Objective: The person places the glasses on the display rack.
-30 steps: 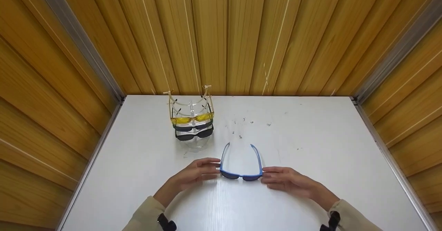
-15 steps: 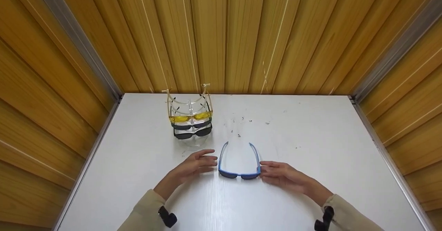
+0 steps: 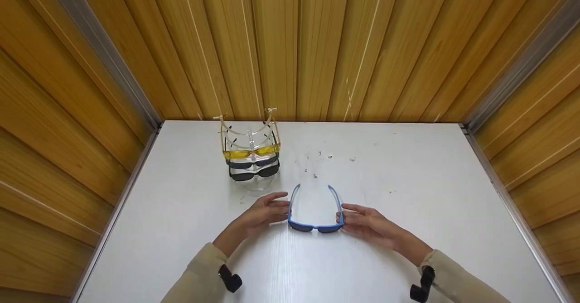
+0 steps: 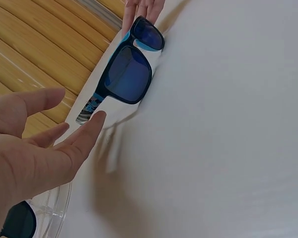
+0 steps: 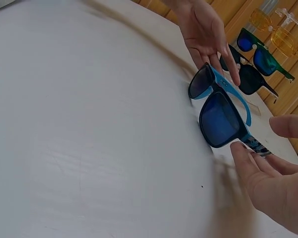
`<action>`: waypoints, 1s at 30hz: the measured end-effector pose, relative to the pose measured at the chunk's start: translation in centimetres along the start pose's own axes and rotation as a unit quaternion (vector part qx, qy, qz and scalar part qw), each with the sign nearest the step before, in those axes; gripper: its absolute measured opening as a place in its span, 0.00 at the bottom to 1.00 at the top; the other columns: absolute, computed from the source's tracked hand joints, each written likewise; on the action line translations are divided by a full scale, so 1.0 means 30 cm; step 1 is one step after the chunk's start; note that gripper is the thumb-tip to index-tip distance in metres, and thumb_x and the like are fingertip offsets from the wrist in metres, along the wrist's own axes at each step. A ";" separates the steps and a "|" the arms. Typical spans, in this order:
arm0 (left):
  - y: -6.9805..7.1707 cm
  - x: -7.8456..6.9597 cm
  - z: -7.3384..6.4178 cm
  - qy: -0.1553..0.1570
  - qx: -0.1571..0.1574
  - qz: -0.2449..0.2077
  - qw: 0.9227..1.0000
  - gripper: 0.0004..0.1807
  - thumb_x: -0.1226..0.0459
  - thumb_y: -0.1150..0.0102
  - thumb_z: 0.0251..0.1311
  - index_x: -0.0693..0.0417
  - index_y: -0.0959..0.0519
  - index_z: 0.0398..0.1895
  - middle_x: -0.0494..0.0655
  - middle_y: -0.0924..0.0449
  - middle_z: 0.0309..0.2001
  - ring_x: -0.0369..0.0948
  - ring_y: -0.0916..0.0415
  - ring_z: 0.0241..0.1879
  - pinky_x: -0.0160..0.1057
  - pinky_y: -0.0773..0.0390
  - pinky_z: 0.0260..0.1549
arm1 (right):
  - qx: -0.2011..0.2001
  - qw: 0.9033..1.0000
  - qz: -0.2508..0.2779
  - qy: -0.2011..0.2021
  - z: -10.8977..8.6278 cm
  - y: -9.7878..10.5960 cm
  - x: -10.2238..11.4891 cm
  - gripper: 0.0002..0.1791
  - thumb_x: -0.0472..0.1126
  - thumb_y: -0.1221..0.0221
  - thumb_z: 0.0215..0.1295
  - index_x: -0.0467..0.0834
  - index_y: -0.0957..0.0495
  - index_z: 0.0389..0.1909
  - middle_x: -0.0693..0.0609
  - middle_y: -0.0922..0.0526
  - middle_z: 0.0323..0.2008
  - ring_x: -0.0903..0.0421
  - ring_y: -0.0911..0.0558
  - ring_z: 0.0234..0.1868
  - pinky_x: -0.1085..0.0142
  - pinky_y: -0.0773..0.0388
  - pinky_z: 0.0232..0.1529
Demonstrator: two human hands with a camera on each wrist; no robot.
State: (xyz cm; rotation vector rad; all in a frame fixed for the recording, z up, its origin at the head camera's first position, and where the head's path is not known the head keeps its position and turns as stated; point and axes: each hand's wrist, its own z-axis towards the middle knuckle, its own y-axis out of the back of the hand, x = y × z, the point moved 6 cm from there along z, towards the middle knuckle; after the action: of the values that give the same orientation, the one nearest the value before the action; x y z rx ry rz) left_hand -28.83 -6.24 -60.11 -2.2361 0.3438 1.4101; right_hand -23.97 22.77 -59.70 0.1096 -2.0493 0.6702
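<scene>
Blue-framed sunglasses [image 3: 316, 227] with dark lenses stand on the white table, temples unfolded and pointing away from me. My left hand [image 3: 260, 214] is at their left side, fingers extended close to the temple. The left wrist view shows its thumb apart from the fingers and a patterned temple [image 4: 90, 106] near the fingertips. On the other side, my right hand [image 3: 374, 228] reaches its fingers to the right temple, with one fingertip showing inside the frame. In the right wrist view those fingers [image 5: 246, 161] lie along the patterned temple while the thumb stays raised away from it.
A clear display stand [image 3: 257, 185] at the back left carries yellow glasses [image 3: 238, 154], dark-lensed sunglasses [image 3: 240, 164] and black sunglasses [image 3: 243, 176], one above another. Wood-patterned walls [image 3: 317, 49] enclose the table [image 3: 408, 158] at the back and both sides.
Both hands have shifted slightly farther up the table along the temples. The left fingers drew away from the frame, then came back near it. The right fingertips now reach inside the right temple.
</scene>
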 end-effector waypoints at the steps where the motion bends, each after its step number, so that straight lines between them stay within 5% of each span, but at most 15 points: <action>1: -0.004 0.002 0.004 0.000 0.000 -0.004 1.000 0.35 0.72 0.44 0.69 0.64 0.42 0.77 0.70 0.32 0.70 0.51 0.19 0.60 0.50 0.22 0.66 | -0.001 1.000 0.001 0.002 0.001 0.001 0.000 0.40 0.32 0.46 0.75 0.32 0.56 0.80 0.37 0.27 0.71 0.53 0.21 0.67 0.62 0.23 0.68; 15: -0.031 0.024 -0.001 -0.004 0.016 -0.003 1.000 0.33 0.75 0.44 0.68 0.66 0.40 0.76 0.69 0.29 0.68 0.50 0.18 0.59 0.41 0.16 0.57 | -0.019 1.000 -0.003 0.016 0.017 0.002 -0.020 0.39 0.29 0.44 0.73 0.32 0.51 0.79 0.37 0.23 0.67 0.56 0.16 0.61 0.62 0.20 0.65; 30: -0.042 -0.033 -0.069 -0.025 0.016 0.001 1.000 0.35 0.73 0.37 0.64 0.64 0.36 0.74 0.69 0.28 0.67 0.45 0.14 0.53 0.43 0.15 0.56 | -0.033 0.998 -0.036 0.034 -0.019 -0.020 0.015 0.38 0.32 0.39 0.71 0.34 0.44 0.77 0.40 0.19 0.63 0.56 0.14 0.57 0.64 0.18 0.61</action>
State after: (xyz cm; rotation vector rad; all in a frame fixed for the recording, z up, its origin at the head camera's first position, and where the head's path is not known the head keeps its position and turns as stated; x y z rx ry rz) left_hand -27.08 -6.25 -58.17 -2.1717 0.3508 1.4476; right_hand -23.58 22.65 -58.85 0.1201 -1.9913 0.5533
